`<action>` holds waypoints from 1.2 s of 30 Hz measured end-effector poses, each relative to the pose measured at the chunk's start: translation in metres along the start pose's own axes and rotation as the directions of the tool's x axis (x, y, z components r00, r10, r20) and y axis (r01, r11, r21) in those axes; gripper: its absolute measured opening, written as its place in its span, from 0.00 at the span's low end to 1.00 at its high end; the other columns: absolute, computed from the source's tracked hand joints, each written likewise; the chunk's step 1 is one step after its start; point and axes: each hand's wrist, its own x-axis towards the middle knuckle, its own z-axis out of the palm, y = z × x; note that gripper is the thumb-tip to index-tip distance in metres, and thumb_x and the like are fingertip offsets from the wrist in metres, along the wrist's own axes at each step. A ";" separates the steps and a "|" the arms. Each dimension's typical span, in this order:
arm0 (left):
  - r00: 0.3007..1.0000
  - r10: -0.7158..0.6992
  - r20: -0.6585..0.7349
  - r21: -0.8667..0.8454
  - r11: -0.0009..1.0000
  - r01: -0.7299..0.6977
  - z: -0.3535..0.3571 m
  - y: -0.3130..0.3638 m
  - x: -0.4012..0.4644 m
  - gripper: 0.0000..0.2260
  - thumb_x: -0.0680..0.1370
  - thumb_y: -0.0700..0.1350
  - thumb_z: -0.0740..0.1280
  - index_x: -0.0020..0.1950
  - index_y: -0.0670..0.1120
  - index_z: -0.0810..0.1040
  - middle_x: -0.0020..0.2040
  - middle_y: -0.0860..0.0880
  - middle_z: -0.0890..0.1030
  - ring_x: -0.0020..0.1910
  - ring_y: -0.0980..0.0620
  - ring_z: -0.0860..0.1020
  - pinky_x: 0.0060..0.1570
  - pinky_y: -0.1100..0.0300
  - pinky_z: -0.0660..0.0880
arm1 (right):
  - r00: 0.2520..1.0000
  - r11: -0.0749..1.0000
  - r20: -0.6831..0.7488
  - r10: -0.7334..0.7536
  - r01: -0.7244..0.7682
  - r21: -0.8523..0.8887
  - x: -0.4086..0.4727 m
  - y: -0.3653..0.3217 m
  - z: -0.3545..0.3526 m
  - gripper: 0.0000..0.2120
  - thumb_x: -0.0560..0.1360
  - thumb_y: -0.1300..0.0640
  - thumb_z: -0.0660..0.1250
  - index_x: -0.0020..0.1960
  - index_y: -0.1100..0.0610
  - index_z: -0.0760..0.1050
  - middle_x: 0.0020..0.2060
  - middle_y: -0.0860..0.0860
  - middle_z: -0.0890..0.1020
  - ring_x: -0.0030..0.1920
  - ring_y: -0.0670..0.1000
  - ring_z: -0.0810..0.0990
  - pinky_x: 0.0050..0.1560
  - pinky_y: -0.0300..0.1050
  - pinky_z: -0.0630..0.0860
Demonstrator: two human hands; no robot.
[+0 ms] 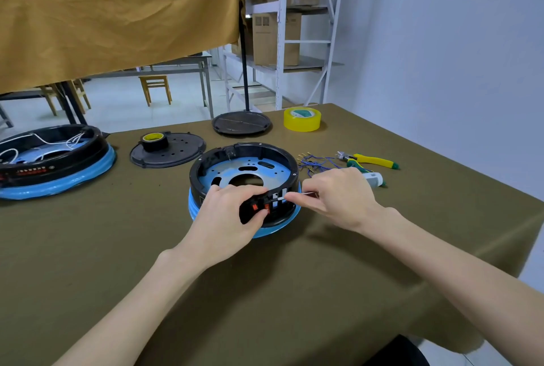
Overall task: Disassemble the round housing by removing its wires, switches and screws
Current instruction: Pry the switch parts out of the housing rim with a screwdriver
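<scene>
head view: my left hand (pixel 226 212) grips round housing (pixel 244 183) near wall, thumb by red switches (pixel 260 206); my right hand (pixel 335 195) pinches thin tool (pixel 294 195), tip pointing left at switch panel.

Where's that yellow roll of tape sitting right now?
In the head view, the yellow tape stands at the table's far edge, right of centre, beside the round black lid and beyond the housing.

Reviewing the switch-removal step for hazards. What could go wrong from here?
1. The right hand drives a thin metal tool toward the left hand, whose thumb sits by the red switches; a slip could jab it.
2. Prying may crack the black wall of the round housing.
3. The housing is braced only by the left hand, so it could slide on the table cloth.
</scene>
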 end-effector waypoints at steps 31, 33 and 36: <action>0.998 0.032 -0.058 0.039 0.999 -0.030 0.004 0.004 -0.005 0.17 0.76 0.51 0.67 0.65 0.52 0.81 0.51 0.59 0.84 0.45 0.63 0.74 0.52 0.56 0.68 | 0.911 0.926 -0.263 -0.317 0.358 0.123 0.049 0.017 0.037 0.27 0.74 0.36 0.67 0.31 0.56 0.66 0.22 0.47 0.65 0.20 0.52 0.64 0.22 0.42 0.58; 0.998 0.037 -0.052 0.047 0.998 -0.035 0.003 0.004 -0.004 0.17 0.76 0.51 0.68 0.65 0.52 0.81 0.52 0.59 0.84 0.47 0.61 0.76 0.53 0.56 0.68 | 0.913 0.923 -0.256 -0.316 0.358 0.138 0.050 0.018 0.037 0.26 0.74 0.36 0.67 0.31 0.56 0.66 0.22 0.47 0.65 0.20 0.52 0.64 0.22 0.42 0.58; 0.998 0.043 -0.036 0.055 0.998 -0.041 0.003 0.003 -0.003 0.17 0.77 0.51 0.68 0.66 0.53 0.80 0.54 0.59 0.84 0.50 0.60 0.78 0.53 0.58 0.67 | 0.923 0.925 -0.242 -0.300 0.344 0.164 0.047 0.017 0.033 0.25 0.74 0.36 0.67 0.32 0.54 0.64 0.24 0.44 0.62 0.22 0.51 0.63 0.23 0.41 0.57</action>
